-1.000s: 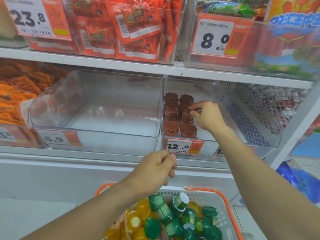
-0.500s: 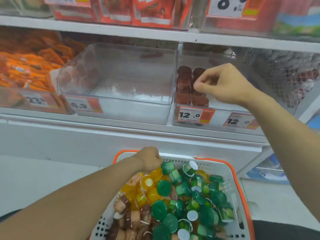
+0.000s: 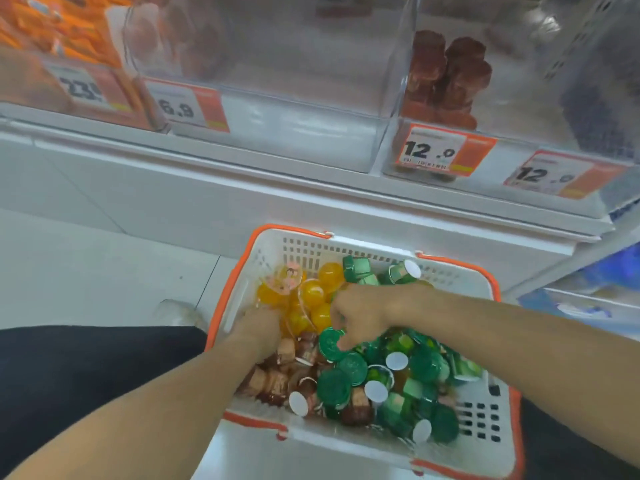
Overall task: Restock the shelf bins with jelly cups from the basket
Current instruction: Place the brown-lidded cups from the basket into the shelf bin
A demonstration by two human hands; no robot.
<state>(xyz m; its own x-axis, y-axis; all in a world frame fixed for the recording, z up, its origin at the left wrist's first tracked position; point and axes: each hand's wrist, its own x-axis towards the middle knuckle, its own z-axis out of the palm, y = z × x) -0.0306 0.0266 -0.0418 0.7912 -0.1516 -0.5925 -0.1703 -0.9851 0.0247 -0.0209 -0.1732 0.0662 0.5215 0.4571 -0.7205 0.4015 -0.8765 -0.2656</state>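
White shop shelving [image 3: 311, 199] fills the upper field, carrying clear plastic bins with orange price labels; motion blur softens all edges. We see a wide clear plastic bin [image 3: 277, 109] labelled 6.9 with nothing distinct inside, and to its right a narrower clear plastic bin [image 3: 433, 133] labelled 12.0 holding stacked dark red jelly cups [image 3: 446, 74]. The bin tops are cut off by the frame, and a mesh divider at far right is hard to make out.

Below stands a white slotted plastic basket with orange rim [image 3: 304, 247], its near right corner cut off. It holds round yellow jelly cups [image 3: 311, 292] at the back left, brown jelly cups [image 3: 277, 382] at the near left, and green-lidded jelly cups [image 3: 349, 367] across the right.

Our left hand [image 3: 263, 330] is pushed down among the yellow and brown cups; its fingers are buried, so we cannot tell their grip. Our right hand [image 3: 367, 313] curls knuckles-up, its fingertips closed on the edge of one green-lidded cup [image 3: 330, 342]. Open floor [image 3: 86, 268] lies left of the basket; the shelf base stands just behind it.
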